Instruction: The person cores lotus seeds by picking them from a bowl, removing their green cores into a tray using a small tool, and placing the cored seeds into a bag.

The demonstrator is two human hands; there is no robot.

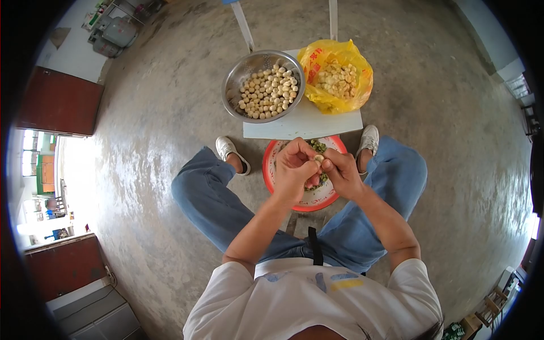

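In front of me my left hand (295, 170) and my right hand (341, 171) meet, fingers closed in a pinch on one small, pale round lotus seed (319, 159). Both thumbs press close to it. Beneath them, a white basin with a red rim (310, 207) sits between my feet, with green bits (316, 146) scattered in it. Beyond the basin stands a metal colander (229, 93) holding many whole pale lotus seeds (268, 92). To its right an open yellow plastic bag (362, 73) holds pale split pieces (338, 78).
The colander and bag rest on a low white board-topped stool or chair (303, 123). My knees flank the basin. Grey concrete floor (158, 124) spreads all around. Gas cylinders (116, 33) stand at the far left, near a dark red door panel (59, 102).
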